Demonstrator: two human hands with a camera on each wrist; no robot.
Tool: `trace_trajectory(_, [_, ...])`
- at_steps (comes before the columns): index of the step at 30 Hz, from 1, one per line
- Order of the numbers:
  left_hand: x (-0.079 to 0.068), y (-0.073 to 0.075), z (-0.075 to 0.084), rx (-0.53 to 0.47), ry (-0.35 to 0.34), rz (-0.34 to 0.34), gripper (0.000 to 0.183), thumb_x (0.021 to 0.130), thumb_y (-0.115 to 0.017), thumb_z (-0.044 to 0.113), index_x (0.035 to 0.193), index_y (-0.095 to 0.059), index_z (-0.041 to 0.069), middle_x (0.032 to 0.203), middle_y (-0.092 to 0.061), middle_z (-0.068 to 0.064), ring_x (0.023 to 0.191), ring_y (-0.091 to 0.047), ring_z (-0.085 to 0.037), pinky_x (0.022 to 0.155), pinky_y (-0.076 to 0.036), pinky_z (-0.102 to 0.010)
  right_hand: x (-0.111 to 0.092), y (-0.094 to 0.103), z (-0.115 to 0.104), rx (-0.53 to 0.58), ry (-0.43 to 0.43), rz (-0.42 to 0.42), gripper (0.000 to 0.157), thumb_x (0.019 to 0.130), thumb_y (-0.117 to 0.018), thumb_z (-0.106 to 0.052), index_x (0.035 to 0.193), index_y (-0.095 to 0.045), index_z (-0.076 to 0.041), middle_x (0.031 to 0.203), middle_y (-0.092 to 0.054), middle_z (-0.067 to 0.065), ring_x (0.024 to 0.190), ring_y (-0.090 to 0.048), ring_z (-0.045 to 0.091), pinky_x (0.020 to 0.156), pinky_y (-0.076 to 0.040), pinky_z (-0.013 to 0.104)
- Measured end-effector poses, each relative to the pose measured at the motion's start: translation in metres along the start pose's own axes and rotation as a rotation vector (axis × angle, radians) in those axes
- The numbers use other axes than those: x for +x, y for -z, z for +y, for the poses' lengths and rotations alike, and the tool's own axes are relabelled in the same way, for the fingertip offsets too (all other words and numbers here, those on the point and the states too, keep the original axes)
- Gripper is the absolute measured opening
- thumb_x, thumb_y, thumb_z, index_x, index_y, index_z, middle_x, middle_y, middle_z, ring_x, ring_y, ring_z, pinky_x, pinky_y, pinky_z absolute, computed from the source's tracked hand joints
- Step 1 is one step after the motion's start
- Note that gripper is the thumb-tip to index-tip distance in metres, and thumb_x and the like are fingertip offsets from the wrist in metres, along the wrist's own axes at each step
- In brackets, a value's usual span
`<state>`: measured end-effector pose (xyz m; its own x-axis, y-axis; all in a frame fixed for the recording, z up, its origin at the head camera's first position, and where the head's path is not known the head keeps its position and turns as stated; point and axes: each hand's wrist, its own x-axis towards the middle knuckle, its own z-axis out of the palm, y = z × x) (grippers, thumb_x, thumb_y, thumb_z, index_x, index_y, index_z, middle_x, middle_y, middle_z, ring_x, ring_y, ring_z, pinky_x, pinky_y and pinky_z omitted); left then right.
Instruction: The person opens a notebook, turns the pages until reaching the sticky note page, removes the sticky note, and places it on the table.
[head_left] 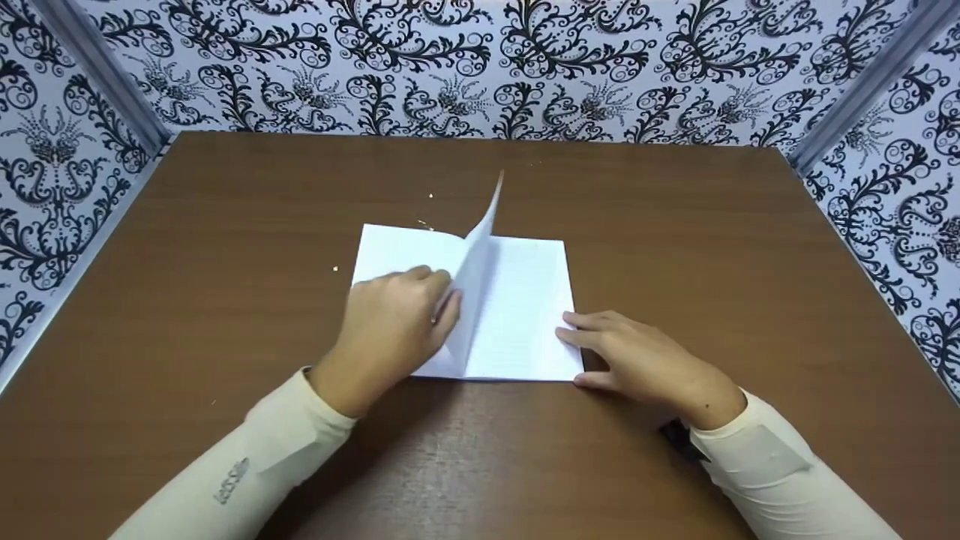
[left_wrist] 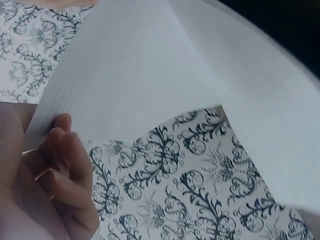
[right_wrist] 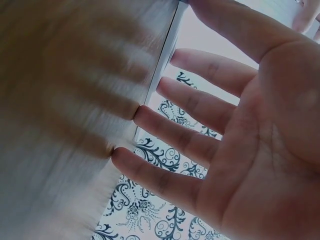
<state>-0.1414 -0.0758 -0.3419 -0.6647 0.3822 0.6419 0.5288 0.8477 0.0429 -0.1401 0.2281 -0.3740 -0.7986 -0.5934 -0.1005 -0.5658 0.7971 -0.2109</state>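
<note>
An open notebook (head_left: 525,315) with white pages lies on the brown table. My left hand (head_left: 397,311) pinches a raised page (head_left: 480,270) that stands up near the fold. In the left wrist view, curled fingers (left_wrist: 70,165) grip the edge of this page (left_wrist: 130,65), where faint ruled lines show. My right hand (head_left: 637,360) rests at the notebook's lower right corner, its fingertips touching the right edge. The right wrist view shows the fingers (right_wrist: 175,135) of that hand extended and spread, tips at the table surface and the notebook's edge.
The wooden table (head_left: 262,225) reaches back to walls with black floral wallpaper (head_left: 450,67). A few tiny white crumbs (head_left: 335,268) lie left of and behind the notebook. A small dark object (head_left: 681,439) shows beneath the right wrist.
</note>
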Motion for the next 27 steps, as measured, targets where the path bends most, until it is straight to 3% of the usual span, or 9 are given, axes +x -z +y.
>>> trace_trajectory(16, [-0.017,0.02,-0.028,0.082,0.129,-0.093,0.038,0.089,-0.067,0.021,0.057,-0.049,0.011,0.051,-0.047,-0.003,0.041,-0.036,-0.019,0.036,-0.025,-0.034,0.0,0.0,-0.001,0.002,-0.006,-0.007,0.063,0.088,-0.076,-0.033,0.142,-0.056,-0.01,0.153,-0.049,0.009,0.138,-0.049,0.032,0.102,-0.047,0.054])
trace_trajectory(27, [-0.031,0.022,-0.039,0.179,0.162,-0.183,0.037,0.081,-0.072,0.017,0.053,-0.049,0.01,0.046,-0.049,-0.006,0.038,-0.039,-0.022,0.034,-0.03,-0.039,0.0,0.001,-0.003,0.006,-0.023,-0.02,0.063,0.087,-0.077,-0.033,0.142,-0.056,-0.01,0.153,-0.049,0.009,0.138,-0.048,0.032,0.1,-0.048,0.056])
